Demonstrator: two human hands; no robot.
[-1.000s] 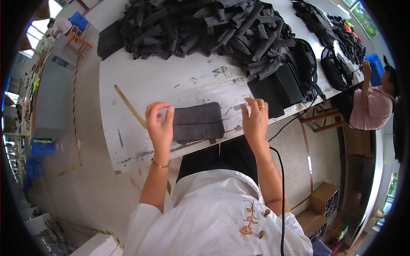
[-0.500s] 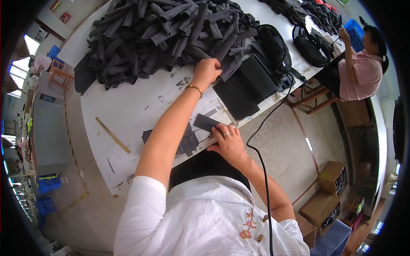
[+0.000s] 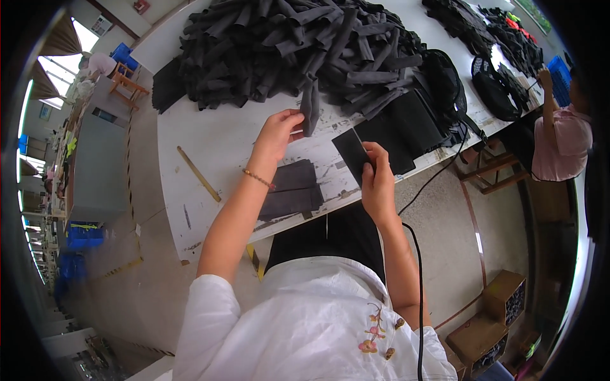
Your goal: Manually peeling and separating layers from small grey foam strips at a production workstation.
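My left hand (image 3: 278, 134) pinches the end of a dark grey fabric strip (image 3: 310, 108) between thumb and fingers, just in front of a big heap of similar strips (image 3: 267, 54). The strip hangs narrow and folded, its far end against the heap. In my right hand (image 3: 379, 184) is a flat, dark rectangular piece (image 3: 349, 152), tilted up above the table's near edge, thumb on its face. I cannot tell whether it is one layer or several. Between my arms lies a flat stack of dark grey fabric pieces (image 3: 298, 184) on the white table (image 3: 184, 133).
A wooden stick (image 3: 198, 173) lies at the table's left. Black sheets (image 3: 413, 124) and black mesh bags (image 3: 492, 86) are to the right. A black cable (image 3: 416, 267) runs past my right arm. A person in pink (image 3: 562, 143) sits at the far right. Cardboard boxes (image 3: 480, 333) stand below.
My left hand has drawn a strip from the heap's near edge. My right hand has raised the dark rectangular piece off the table's edge. The view has shifted, and the stack now shows more fully.
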